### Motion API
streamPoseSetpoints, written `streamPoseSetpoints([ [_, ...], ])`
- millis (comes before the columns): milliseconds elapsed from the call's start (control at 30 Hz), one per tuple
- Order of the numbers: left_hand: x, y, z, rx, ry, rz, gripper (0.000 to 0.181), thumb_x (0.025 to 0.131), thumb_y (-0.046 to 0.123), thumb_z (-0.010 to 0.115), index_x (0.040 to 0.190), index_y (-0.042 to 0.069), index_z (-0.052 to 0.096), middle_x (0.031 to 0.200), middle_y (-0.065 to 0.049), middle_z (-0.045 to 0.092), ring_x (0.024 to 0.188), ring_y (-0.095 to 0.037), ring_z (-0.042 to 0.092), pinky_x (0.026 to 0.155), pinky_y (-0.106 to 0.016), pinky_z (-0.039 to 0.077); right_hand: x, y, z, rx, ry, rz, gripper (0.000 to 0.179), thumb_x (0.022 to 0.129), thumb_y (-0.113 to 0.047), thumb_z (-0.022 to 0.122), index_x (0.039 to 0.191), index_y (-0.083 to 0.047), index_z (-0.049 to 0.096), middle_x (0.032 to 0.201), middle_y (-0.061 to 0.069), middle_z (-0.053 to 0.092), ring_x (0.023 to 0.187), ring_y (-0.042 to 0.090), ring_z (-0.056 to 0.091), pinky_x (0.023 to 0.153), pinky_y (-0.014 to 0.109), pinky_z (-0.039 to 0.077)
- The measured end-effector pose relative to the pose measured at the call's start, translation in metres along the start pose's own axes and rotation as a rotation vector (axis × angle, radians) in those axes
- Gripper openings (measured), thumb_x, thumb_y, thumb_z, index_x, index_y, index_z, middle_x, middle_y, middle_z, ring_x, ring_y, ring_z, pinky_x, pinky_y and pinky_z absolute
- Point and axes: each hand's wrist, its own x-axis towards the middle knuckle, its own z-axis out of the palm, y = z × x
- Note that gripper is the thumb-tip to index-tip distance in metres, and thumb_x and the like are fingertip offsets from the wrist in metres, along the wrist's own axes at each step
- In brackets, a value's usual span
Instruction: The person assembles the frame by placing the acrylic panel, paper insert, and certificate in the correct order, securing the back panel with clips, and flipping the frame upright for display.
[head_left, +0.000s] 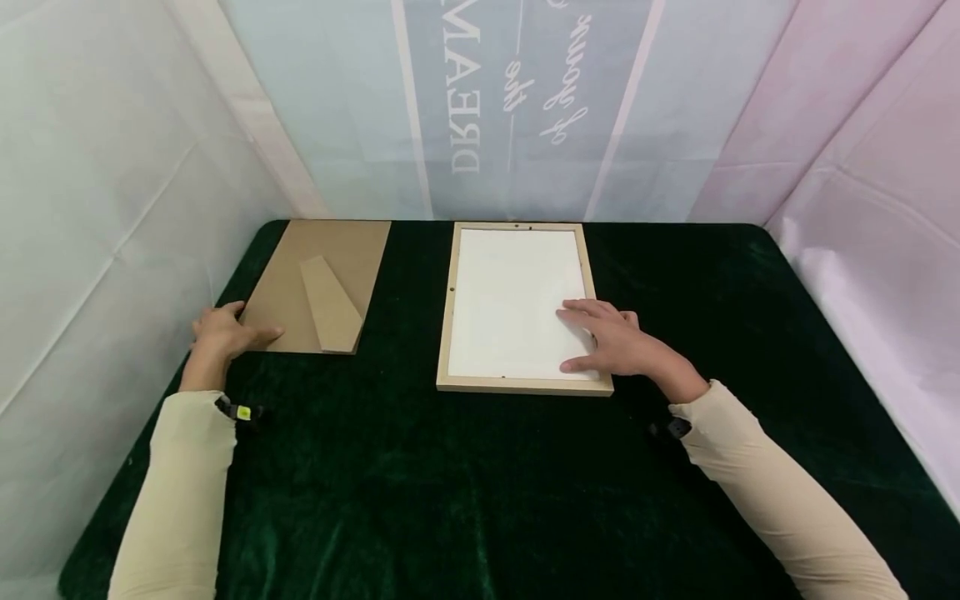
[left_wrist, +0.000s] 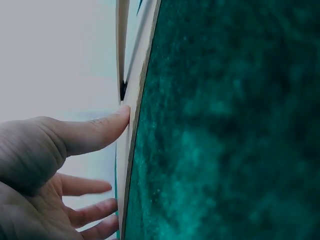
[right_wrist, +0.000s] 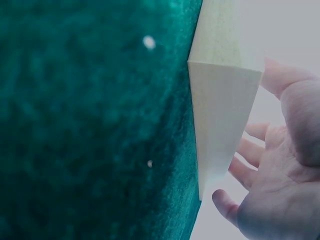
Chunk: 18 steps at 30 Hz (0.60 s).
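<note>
A light wooden picture frame (head_left: 517, 385) lies back side up on the table, a white sheet (head_left: 510, 300) filling it. Over its lower right side spreads my right hand (head_left: 618, 340), thumb and fingers extended above the sheet and right rail. In the right wrist view the frame's pale corner (right_wrist: 220, 100) sits beside the relaxed fingers. To the left lies a brown backing board (head_left: 337, 237) with an easel leg (head_left: 332, 310) on it. At the board's lower left corner is my left hand (head_left: 223, 333), its straight thumb (left_wrist: 95, 134) touching the board's face and its fingers along the left edge.
Dark green velvet cloth (head_left: 390, 483) covers the table. White fabric (head_left: 97, 208) hangs on the left and pinkish fabric (head_left: 862, 225) on the right. A printed curtain (head_left: 517, 183) with lettering stands behind the far edge.
</note>
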Motion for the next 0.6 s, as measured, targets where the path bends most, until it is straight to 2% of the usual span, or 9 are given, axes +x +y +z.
streamPoseSetpoints([
  [233, 0.000, 0.007, -0.001, 0.026, -0.028, -0.074, 0.105, 0.089, 0.041, 0.070, 0.156, -0.007, 0.004, 0.153, -0.045, 0.006, 0.139, -0.061, 0.012, 0.111, -0.070, 0.025, -0.002, 0.002, -0.001, 0.017, 0.002, -0.001, 0.095, 0.081, -0.054, 0.077, 0.156, -0.016, 0.033, 0.165, 0.010, 0.020, 0.149, 0.037, 0.016, 0.099, 0.061, 0.021],
  [400, 0.004, 0.009, 0.001, -0.088, -0.061, -0.152, 0.103, 0.090, 0.035, 0.071, 0.157, -0.004, 0.003, 0.154, -0.044, 0.001, 0.142, -0.057, 0.008, 0.114, -0.070, 0.020, -0.003, 0.002, -0.001, 0.019, 0.005, -0.004, 0.094, 0.081, -0.053, 0.077, 0.156, -0.015, 0.034, 0.165, 0.010, 0.021, 0.149, 0.038, 0.016, 0.098, 0.059, 0.022],
  [467, 0.005, 0.009, 0.003, -0.151, -0.058, -0.178, 0.101, 0.090, 0.031, 0.072, 0.158, -0.002, 0.004, 0.155, -0.043, 0.001, 0.143, -0.056, 0.007, 0.114, -0.070, 0.018, -0.003, 0.002, -0.001, 0.016, 0.008, -0.009, 0.094, 0.081, -0.053, 0.077, 0.156, -0.015, 0.035, 0.165, 0.010, 0.021, 0.149, 0.038, 0.017, 0.096, 0.058, 0.024],
  [600, 0.009, 0.010, 0.005, -0.217, -0.036, -0.209, 0.093, 0.092, 0.025, 0.071, 0.158, 0.000, 0.011, 0.156, -0.040, 0.004, 0.144, -0.053, 0.007, 0.115, -0.069, 0.018, -0.002, 0.002, 0.000, 0.012, 0.012, -0.010, 0.093, 0.081, -0.053, 0.077, 0.155, -0.015, 0.035, 0.165, 0.010, 0.022, 0.149, 0.037, 0.017, 0.095, 0.056, 0.024],
])
